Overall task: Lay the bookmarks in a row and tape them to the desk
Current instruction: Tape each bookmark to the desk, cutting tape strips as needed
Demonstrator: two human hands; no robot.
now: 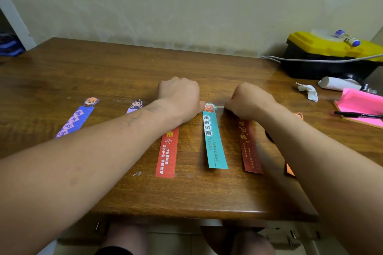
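Several bookmarks lie in a row on the wooden desk (pixel 116 68). From left: a blue one (pixel 75 120), a lilac one (pixel 135 106) mostly under my left arm, a red one (pixel 167 152), a teal one (pixel 214 142), a dark red one (pixel 249 147) and an orange one (pixel 298 116) hidden by my right arm. My left hand (pixel 179 97) and my right hand (pixel 248 99) are fisted on either side of the teal bookmark's cartoon head. A strip of clear tape (pixel 220 107) runs across that head between my fingertips. Tape glints at the red bookmark's lower end.
A black and yellow toolbox (pixel 323 62) with a glue stick (pixel 348 38) on top stands at the back right, with a grey cable (pixel 310 60) across it. Crumpled tissue (pixel 308 91), a paper roll (pixel 337 83), and pink sheets (pixel 360 102) with a black pen (pixel 356 114) lie to the right.
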